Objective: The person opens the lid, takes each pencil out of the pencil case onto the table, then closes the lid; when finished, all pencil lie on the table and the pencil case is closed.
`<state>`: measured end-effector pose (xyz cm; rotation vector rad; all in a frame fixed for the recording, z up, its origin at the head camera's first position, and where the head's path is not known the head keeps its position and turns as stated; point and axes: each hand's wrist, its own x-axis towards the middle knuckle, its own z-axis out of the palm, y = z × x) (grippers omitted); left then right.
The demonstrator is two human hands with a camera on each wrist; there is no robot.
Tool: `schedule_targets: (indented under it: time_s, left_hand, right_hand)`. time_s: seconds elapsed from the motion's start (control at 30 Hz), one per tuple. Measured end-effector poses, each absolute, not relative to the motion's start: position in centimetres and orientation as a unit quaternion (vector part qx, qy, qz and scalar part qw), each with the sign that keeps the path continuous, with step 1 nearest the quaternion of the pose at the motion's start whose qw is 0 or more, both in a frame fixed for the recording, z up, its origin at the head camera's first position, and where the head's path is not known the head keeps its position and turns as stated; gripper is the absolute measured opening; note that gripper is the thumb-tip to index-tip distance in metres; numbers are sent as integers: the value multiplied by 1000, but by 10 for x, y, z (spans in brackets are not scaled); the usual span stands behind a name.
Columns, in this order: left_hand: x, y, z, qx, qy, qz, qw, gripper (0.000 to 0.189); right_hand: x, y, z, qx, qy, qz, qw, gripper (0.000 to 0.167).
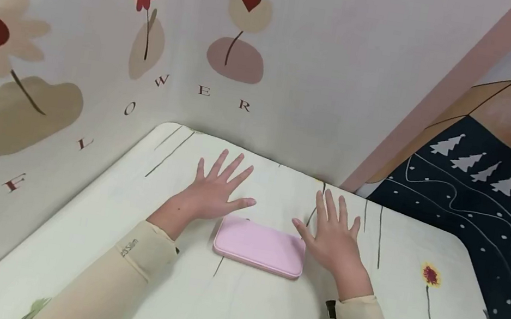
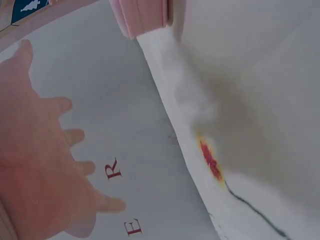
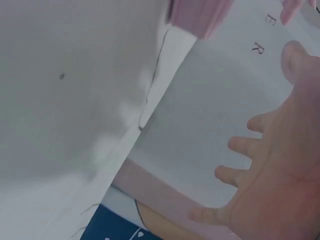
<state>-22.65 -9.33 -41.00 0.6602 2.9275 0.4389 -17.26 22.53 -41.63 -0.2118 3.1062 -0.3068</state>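
A flat pink case (image 1: 259, 245) with rounded corners lies on the pale flower-print tabletop (image 1: 252, 313). Just beyond its left end my left hand (image 1: 213, 194) is spread, palm down and holding nothing, the thumb pointing over toward the case. On the other side my right hand (image 1: 335, 240) is spread too, its thumb close to the case's right corner. In the left wrist view the case's end (image 2: 142, 17) shows at the top, with the fingers of my left hand (image 2: 45, 155) apart. The right wrist view has the case (image 3: 200, 17) at its top edge and my right hand (image 3: 280, 165) with fingers extended.
A pale wall covering (image 1: 307, 79) with printed flowers and letters rises behind and left of the table. To the right hangs a dark blue panel (image 1: 485, 216) with white trees. A printed red-and-yellow flower (image 1: 430, 275) marks the table's right side.
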Motion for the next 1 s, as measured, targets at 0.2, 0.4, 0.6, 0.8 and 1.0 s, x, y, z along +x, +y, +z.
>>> schedule_targets:
  time_s: [0.2, 0.4, 0.6, 0.8, 1.0]
  left_hand:
    - [-225, -90, -412, 297, 929, 177, 131, 82]
    - [-221, -82, -416, 357, 898, 176, 186, 59]
    - [-217, -82, -418, 349, 902, 157, 201, 66]
    - [-209, -82, -419, 363, 899, 149, 194, 61]
    - [-199, -78, -423, 365, 905, 129, 178, 53]
  right_hand:
    - [-165, 211, -411, -153, 981, -114, 25, 97]
    - [-155, 193, -413, -283, 955, -92, 17, 76]
    - [-146, 175, -418, -387, 920, -31, -54, 52]
    - [-140, 161, -425, -399, 912, 25, -94, 50]
    - [-136, 157, -432, -414, 892, 56, -170, 39]
